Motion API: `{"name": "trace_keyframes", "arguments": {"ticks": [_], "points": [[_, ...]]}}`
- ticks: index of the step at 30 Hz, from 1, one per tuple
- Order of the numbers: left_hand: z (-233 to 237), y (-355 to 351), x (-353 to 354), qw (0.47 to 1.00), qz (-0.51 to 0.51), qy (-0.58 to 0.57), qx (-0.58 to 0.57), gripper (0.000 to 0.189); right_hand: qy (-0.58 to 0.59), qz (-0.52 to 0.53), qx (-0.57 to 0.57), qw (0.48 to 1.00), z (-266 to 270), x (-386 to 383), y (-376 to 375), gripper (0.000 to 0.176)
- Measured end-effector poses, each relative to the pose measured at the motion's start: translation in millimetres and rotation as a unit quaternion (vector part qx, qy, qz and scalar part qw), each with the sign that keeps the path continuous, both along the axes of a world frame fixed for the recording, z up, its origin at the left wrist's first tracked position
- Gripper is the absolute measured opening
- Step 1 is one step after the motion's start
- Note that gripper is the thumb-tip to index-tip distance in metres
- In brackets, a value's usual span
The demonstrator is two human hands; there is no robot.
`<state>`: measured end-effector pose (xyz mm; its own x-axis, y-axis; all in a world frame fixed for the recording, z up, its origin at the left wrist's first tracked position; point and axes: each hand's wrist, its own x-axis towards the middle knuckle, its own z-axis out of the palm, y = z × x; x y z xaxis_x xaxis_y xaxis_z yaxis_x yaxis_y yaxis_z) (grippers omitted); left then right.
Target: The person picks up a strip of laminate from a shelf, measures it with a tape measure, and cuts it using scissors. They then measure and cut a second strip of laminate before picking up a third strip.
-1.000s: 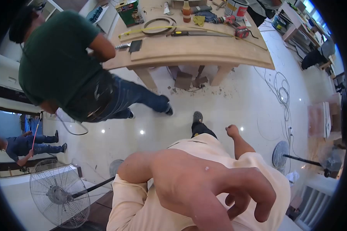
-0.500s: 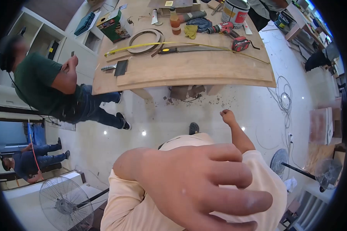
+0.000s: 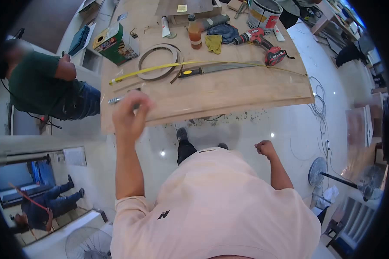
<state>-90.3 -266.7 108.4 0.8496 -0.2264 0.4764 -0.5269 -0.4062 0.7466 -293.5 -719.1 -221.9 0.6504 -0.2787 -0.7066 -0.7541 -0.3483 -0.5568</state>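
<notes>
My left hand [image 3: 132,111] is over the near left edge of the wooden table [image 3: 229,95], its fingers curled and a little blurred, with a gap between thumb and fingertips. Behind it lies a wide-bladed scraper [image 3: 115,100]; the metal handle shows while the hand covers most of the blade. My right hand [image 3: 266,148] hangs low beside my body, away from the table, fingers curled in with nothing visible in them. Beyond the scraper are a yellow tape measure strip [image 3: 153,68], a coil of edge banding [image 3: 142,64] and a handsaw [image 3: 212,69] with a black and yellow handle.
Farther back on the table stand a red drill [image 3: 257,39], an orange bottle [image 3: 195,34], a yellow glove [image 3: 213,44], a paint can [image 3: 264,15] and a green box [image 3: 116,45]. One person [image 3: 43,86] stands at left. Fans [image 3: 317,171] and cables [image 3: 319,101] occupy the floor.
My left hand has swung from close in front of the camera out to the scraper on the table. My view has shifted, and the person at left has turned slightly.
</notes>
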Motion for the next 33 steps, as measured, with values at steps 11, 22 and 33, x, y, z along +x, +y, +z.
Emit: {"name": "trace_keyframes", "arguments": {"ticks": [11, 22, 33], "points": [[-186, 118, 229, 0.926, -0.003, 0.048, 0.375, 0.031, -0.311, 0.039, 0.053, 0.948, 179, 258, 206, 0.022], [-206, 134, 239, 0.937, -0.003, 0.016, 0.349, 0.036, -0.316, 0.134, -0.192, 0.919, 135, 446, 264, 0.035], [-188, 131, 226, 0.92, -0.01, 0.051, 0.387, 0.038, -0.203, 0.029, 0.084, 0.975, 99, 490, 273, 0.018]]}}
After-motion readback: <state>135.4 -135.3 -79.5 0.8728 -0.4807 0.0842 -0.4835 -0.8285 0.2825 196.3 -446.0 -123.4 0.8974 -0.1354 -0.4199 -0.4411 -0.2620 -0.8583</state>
